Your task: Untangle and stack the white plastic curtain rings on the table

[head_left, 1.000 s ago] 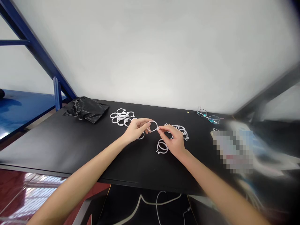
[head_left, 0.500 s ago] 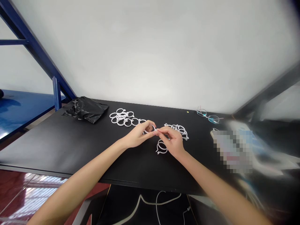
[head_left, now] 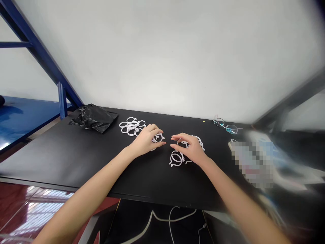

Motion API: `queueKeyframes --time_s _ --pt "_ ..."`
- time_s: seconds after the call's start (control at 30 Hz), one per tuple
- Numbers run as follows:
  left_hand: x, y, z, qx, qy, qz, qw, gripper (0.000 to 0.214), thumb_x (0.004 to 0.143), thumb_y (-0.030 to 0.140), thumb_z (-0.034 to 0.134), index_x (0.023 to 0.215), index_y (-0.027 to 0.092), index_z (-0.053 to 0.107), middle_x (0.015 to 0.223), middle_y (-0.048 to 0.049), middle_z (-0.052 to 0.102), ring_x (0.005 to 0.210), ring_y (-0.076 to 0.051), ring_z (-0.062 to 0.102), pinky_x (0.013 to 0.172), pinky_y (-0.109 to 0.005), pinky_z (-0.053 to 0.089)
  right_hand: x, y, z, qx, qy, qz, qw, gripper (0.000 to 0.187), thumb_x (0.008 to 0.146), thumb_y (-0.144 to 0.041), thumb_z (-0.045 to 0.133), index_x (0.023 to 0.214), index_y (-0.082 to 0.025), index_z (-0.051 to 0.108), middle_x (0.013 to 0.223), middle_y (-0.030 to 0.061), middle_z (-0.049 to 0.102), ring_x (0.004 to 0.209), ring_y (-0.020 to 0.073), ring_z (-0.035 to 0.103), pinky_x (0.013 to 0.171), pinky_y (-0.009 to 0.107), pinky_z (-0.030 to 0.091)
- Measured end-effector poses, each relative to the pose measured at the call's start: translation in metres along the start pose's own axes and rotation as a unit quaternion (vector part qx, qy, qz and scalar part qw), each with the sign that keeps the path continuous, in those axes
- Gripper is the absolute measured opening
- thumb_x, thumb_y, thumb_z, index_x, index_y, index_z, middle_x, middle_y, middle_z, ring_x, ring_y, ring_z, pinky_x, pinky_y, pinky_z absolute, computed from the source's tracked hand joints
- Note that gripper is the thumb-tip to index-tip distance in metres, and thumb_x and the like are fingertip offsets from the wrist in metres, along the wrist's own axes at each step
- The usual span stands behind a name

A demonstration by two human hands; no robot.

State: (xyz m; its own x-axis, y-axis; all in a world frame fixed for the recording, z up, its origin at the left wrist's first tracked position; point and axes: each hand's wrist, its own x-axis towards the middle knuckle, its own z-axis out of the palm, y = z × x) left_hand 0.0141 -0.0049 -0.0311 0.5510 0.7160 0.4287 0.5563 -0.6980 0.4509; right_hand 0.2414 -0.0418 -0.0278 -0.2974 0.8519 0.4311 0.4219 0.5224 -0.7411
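My left hand [head_left: 147, 139] rests on the black table [head_left: 76, 152], its fingers curled around a white plastic ring [head_left: 158, 138] that lies low against the tabletop. My right hand [head_left: 190, 148] hovers a little to the right with its fingers stretched out and nothing in them. It sits over a loose pile of white rings [head_left: 197, 140]. One ring with small tabs [head_left: 176, 158] lies just left of my right palm. A linked cluster of white rings [head_left: 131, 126] lies beyond my left hand.
A crumpled black plastic bag [head_left: 92, 117] lies at the table's far left. A pair of glasses [head_left: 225, 127] lies at the far right, near a blurred patch [head_left: 254, 164]. A blue metal frame [head_left: 43, 61] stands on the left. White cables [head_left: 162, 218] hang below the front edge.
Both hands held one ring between them and lowered it to the table. My right hand has let go and moved right over the loose pile; my left hand keeps the ring.
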Motion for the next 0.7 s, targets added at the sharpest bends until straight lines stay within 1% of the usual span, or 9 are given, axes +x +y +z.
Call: queueKeyframes --time_s 0.07,0.17,0.23,0.3,0.37,0.43,0.53,0.6,0.7 --pt "0.000 -0.004 0.001 0.067 -0.015 -0.011 0.998 0.042 0.087 0.041 0.064 0.119 0.016 0.057 0.102 -0.0098 0.060 0.094 -0.026 0.056 0.087 -0.043 0.046 0.001 0.000 -0.008 -0.060 -0.072 -0.013 0.996 0.029 0.079 -0.039 0.074 0.104 -0.024 0.070 0.097 0.0052 0.073 0.094 0.0237 0.066 0.085 0.044 0.055" --pt "0.000 -0.006 0.003 0.107 -0.025 -0.022 0.994 0.047 0.090 0.039 0.060 0.129 0.015 0.050 0.108 -0.0115 0.061 0.098 -0.027 0.056 0.090 -0.045 0.045 -0.001 -0.001 -0.014 -0.113 -0.157 -0.020 0.981 0.042 0.072 -0.046 0.079 0.107 -0.023 0.070 0.103 0.0070 0.071 0.101 0.0272 0.063 0.092 0.049 0.052" --pt "-0.001 -0.005 0.004 0.112 -0.023 -0.022 0.993 0.044 0.091 0.038 0.058 0.128 0.015 0.050 0.112 -0.0121 0.060 0.100 -0.027 0.056 0.091 -0.044 0.045 -0.002 -0.002 -0.016 -0.125 -0.192 -0.012 0.973 0.051 0.067 -0.049 0.081 0.110 -0.024 0.069 0.109 0.0078 0.070 0.107 0.0294 0.062 0.096 0.051 0.049" --pt "-0.001 -0.004 0.004 0.112 -0.018 -0.018 0.993 0.040 0.092 0.038 0.057 0.125 0.016 0.052 0.114 -0.0125 0.060 0.102 -0.028 0.056 0.092 -0.045 0.044 -0.004 -0.004 -0.019 -0.136 -0.212 0.003 0.968 0.056 0.064 -0.050 0.082 0.113 -0.025 0.069 0.114 0.0077 0.069 0.112 0.0312 0.059 0.098 0.052 0.048" --pt "-0.002 -0.002 0.004 0.105 -0.010 -0.007 0.994 0.038 0.093 0.036 0.056 0.124 0.016 0.052 0.117 -0.0126 0.059 0.104 -0.028 0.056 0.093 -0.045 0.044 -0.004 -0.006 -0.022 -0.141 -0.223 0.017 0.964 0.056 0.064 -0.048 0.083 0.114 -0.027 0.068 0.118 0.0071 0.068 0.115 0.0321 0.058 0.099 0.052 0.047" --pt "-0.002 0.001 0.004 0.095 0.000 0.006 0.995 0.037 0.094 0.033 0.054 0.127 0.018 0.050 0.119 -0.0123 0.058 0.107 -0.028 0.055 0.095 -0.045 0.043 -0.004 -0.006 -0.025 -0.135 -0.228 0.016 0.964 0.054 0.063 -0.045 0.084 0.113 -0.028 0.069 0.120 0.0059 0.068 0.116 0.0322 0.058 0.099 0.051 0.047" --pt "-0.003 0.005 0.005 0.084 0.009 0.019 0.996 0.040 0.095 0.031 0.052 0.132 0.020 0.045 0.121 -0.0119 0.057 0.111 -0.027 0.055 0.097 -0.045 0.043 -0.003 -0.005 -0.025 -0.117 -0.221 0.005 0.968 0.049 0.063 -0.038 0.084 0.109 -0.029 0.071 0.116 0.0039 0.069 0.116 0.0308 0.060 0.104 0.050 0.045" --pt "-0.003 0.006 0.006 0.084 0.009 0.026 0.996 0.039 0.095 0.030 0.051 0.132 0.020 0.045 0.122 -0.0117 0.057 0.111 -0.027 0.055 0.096 -0.044 0.042 -0.003 -0.003 -0.021 -0.111 -0.205 0.012 0.972 0.041 0.067 -0.034 0.082 0.106 -0.028 0.071 0.109 0.0033 0.072 0.110 0.0287 0.063 0.105 0.050 0.043" --pt "-0.003 0.007 0.007 0.083 0.005 0.030 0.996 0.037 0.095 0.028 0.051 0.130 0.019 0.047 0.120 -0.0115 0.059 0.108 -0.027 0.056 0.094 -0.044 0.043 -0.003 0.000 -0.015 -0.105 -0.177 0.035 0.978 0.029 0.075 -0.030 0.076 0.103 -0.025 0.071 0.103 0.0036 0.073 0.100 0.0254 0.067 0.098 0.047 0.049"
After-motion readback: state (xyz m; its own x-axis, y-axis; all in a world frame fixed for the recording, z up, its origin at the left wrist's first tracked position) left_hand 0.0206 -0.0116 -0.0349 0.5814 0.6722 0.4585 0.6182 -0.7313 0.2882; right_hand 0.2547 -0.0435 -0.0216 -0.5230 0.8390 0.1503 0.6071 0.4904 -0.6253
